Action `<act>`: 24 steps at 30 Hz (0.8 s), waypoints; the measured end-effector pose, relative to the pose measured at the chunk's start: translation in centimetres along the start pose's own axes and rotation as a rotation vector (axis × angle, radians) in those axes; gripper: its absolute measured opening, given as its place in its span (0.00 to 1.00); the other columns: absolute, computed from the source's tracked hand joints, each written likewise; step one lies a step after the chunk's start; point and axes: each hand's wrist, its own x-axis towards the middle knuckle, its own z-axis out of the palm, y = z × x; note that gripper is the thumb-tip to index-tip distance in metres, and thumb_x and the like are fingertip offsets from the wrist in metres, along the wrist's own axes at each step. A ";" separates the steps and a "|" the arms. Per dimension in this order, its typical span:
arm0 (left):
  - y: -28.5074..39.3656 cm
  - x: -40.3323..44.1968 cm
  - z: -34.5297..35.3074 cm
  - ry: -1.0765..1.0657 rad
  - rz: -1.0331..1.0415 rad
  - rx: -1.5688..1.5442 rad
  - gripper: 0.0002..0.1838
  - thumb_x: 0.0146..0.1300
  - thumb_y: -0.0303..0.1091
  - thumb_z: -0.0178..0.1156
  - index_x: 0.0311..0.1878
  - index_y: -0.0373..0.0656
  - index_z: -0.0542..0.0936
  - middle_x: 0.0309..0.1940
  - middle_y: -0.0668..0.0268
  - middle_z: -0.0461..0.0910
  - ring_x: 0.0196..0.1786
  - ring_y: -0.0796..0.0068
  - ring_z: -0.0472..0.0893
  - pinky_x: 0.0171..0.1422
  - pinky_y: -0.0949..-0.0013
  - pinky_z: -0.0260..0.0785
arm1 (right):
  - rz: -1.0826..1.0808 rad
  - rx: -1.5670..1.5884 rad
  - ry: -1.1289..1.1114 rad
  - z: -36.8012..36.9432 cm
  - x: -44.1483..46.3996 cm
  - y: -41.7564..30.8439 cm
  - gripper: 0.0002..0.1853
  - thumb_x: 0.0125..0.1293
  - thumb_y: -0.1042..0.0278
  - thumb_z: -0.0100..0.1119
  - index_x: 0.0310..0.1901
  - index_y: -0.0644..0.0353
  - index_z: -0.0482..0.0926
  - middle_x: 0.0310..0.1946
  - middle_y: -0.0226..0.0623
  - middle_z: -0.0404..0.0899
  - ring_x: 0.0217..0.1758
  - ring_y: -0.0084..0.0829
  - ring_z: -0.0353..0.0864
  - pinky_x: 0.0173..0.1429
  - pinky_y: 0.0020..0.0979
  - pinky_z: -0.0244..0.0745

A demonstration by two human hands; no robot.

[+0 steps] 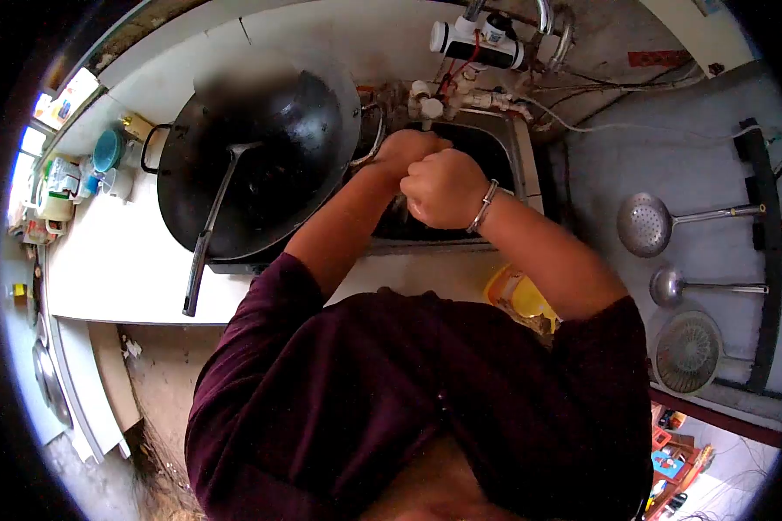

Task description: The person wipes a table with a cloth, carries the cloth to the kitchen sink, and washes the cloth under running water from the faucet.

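Both of my hands are close together over the dark sink (523,161). My right hand (447,187), with a metal bracelet (484,207) at its wrist, is closed like a fist. Just beyond it and partly covered by it, my left hand (408,149) has its fingers curled in. Whatever lies between or inside the hands, if anything, is hidden. To the left of the sink sits a large black wok (308,187), with a metal spatula (213,221) resting in it and its dark handle sticking out over the near rim.
A water heater tap (478,45) is mounted above the sink. Skimmers (645,226) and a ladle (667,286) hang on the right. A yellow basin (526,295) shows below the sink's front edge. Cups and a teal container (109,150) stand at the counter's left end.
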 end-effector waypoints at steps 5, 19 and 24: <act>-1.8 0.1 1.9 0.187 0.023 0.030 0.20 0.43 0.43 0.67 0.40 0.46 0.78 0.38 0.55 0.81 0.44 0.51 0.80 0.46 0.55 0.72 | 0.546 0.482 0.328 -1.1 1.0 2.7 0.13 0.56 0.56 0.63 0.36 0.56 0.79 0.34 0.39 0.81 0.38 0.37 0.82 0.42 0.33 0.76; 2.4 1.4 0.1 0.603 -0.276 -0.292 0.29 0.43 0.44 0.72 0.49 0.44 0.77 0.43 0.50 0.79 0.48 0.48 0.78 0.51 0.54 0.72 | 1.626 1.979 0.682 10.8 -6.2 1.9 0.35 0.63 0.28 0.38 0.62 0.45 0.66 0.59 0.32 0.67 0.67 0.43 0.61 0.62 0.65 0.54; 3.4 1.3 -0.8 0.562 -0.304 -0.542 0.29 0.44 0.44 0.71 0.49 0.43 0.76 0.43 0.50 0.80 0.49 0.49 0.79 0.52 0.55 0.72 | 1.291 2.405 0.748 9.8 -4.3 -0.2 0.36 0.63 0.29 0.40 0.64 0.45 0.66 0.66 0.35 0.64 0.63 0.51 0.66 0.57 0.69 0.62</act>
